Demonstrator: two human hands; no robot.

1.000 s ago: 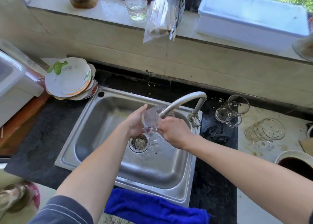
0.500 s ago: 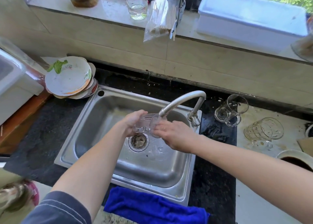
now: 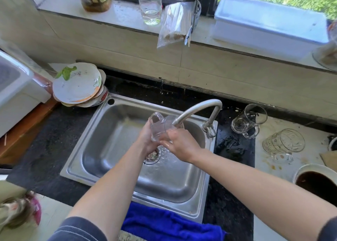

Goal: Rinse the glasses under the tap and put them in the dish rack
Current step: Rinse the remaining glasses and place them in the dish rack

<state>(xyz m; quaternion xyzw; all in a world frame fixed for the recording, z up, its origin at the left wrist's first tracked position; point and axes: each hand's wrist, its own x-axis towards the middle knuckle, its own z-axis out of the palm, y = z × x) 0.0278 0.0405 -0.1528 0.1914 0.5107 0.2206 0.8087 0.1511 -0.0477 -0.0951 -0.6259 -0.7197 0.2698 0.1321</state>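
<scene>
- The blue cloth (image 3: 169,224) hangs over the near edge of the worktop, just in front of the sink (image 3: 113,168).
- Over the middle of the sink, both hands are closed on one glass mug (image 3: 162,127), held under the tap (image 3: 198,107) spout. The left hand (image 3: 148,142) wraps it from the left and below. The right hand (image 3: 180,146) presses on its lower right side.
- This mug is clear, stiff and probably wet, so I judge it slippery and easy to chip against the steel spout close above it. Its handle loop points up and left, free of both hands. That loop, or a full wrap round the body, looks the surest hold.
- On the worktop right of the sink, two more glass mugs wait. One (image 3: 249,121) lies tilted near the tap base, and the other (image 3: 284,142) lies on its side nearer the right edge. Both look hard, fragile and fairly light.
- No dish rack can be made out for certain.
- Stacked plates (image 3: 78,85) lean at the sink's far left corner.
</scene>
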